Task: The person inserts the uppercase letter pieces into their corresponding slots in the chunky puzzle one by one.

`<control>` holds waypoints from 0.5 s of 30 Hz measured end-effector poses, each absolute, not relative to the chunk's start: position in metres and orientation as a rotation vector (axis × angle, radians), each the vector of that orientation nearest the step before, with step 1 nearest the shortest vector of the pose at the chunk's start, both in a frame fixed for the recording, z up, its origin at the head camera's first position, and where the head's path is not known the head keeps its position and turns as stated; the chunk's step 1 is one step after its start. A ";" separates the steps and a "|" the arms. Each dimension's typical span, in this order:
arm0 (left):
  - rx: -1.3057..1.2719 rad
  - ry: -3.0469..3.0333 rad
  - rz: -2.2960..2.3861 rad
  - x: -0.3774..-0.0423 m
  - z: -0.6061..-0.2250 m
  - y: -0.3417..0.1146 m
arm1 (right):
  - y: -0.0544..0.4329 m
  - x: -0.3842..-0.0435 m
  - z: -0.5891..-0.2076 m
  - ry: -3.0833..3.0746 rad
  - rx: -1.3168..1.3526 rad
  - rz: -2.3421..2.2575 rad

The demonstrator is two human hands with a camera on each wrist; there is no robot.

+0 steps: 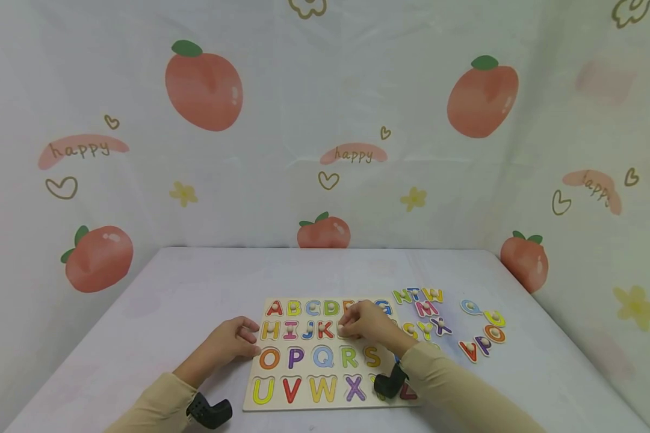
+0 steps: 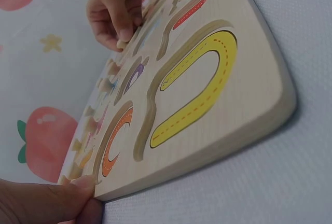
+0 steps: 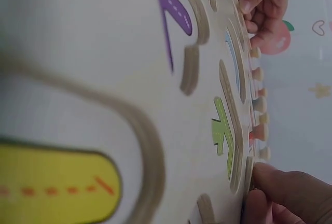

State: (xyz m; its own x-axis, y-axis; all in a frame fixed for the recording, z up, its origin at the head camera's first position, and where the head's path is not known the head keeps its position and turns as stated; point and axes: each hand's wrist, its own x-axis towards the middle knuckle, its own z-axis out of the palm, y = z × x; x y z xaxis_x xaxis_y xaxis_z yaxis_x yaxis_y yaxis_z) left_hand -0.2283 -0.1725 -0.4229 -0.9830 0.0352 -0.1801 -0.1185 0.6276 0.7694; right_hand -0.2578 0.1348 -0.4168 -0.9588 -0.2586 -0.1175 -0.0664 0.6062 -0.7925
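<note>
My left hand (image 1: 224,349) holds the left edge of a wooden alphabet puzzle board (image 1: 309,410). Its thumb (image 2: 83,183) lies on the rim near the orange O, the other fingers bent at the side. Over the second row, just right of the red K piece (image 1: 325,329), my right hand (image 1: 371,323) pinches a knobbed letter piece (image 1: 340,329); the fingers cover most of it, hiding its letter. Knobbed pieces such as the red A (image 1: 274,308) sit in the top row. Printed recesses such as the yellow U (image 1: 262,391) show in the lower rows.
Loose letter pieces lie right of the board, among them a pink M (image 1: 426,309), a blue Q (image 1: 471,307), an orange O (image 1: 495,334) and a red V (image 1: 468,351). A patterned curtain (image 1: 271,198) hangs behind the white table (image 1: 195,276).
</note>
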 end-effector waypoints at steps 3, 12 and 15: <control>-0.068 2.671 1.282 -0.229 -0.423 -0.173 | 0.135 -0.258 -0.417 2.609 -0.260 -1.270; -0.067 2.672 1.284 -0.231 -0.425 -0.173 | 0.132 -0.259 -0.416 2.629 -0.216 -1.232; -0.063 2.664 1.285 -0.231 -0.426 -0.174 | 0.132 -0.258 -0.415 2.631 -0.218 -1.224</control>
